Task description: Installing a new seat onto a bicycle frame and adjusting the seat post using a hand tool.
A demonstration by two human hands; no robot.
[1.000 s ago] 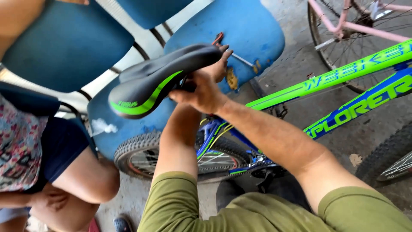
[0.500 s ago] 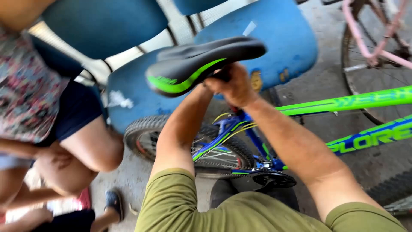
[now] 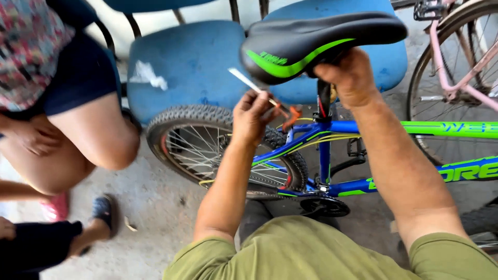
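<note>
A blue and green bicycle [image 3: 363,129] stands in front of me, its black saddle [image 3: 311,41] with a green stripe at top centre. My right hand [image 3: 350,78] grips under the saddle at the top of the seat post. My left hand [image 3: 254,116] is closed around a thin metal tool [image 3: 249,83] whose shaft points up and left, just behind the seat tube and above the knobby rear tyre [image 3: 207,116]. An orange reflector bracket [image 3: 290,115] sits beside my left fingers.
Blue plastic chairs [image 3: 192,62] stand behind the bike. A seated person [image 3: 67,103] in dark shorts is at the left, with feet in sandals [image 3: 104,212] on the concrete floor. A pink bicycle [image 3: 456,57] is at the right.
My left hand has come off the saddle clamp and moved down and left, now holding the thin tool. The view has shifted, bringing the saddle higher and nearer.
</note>
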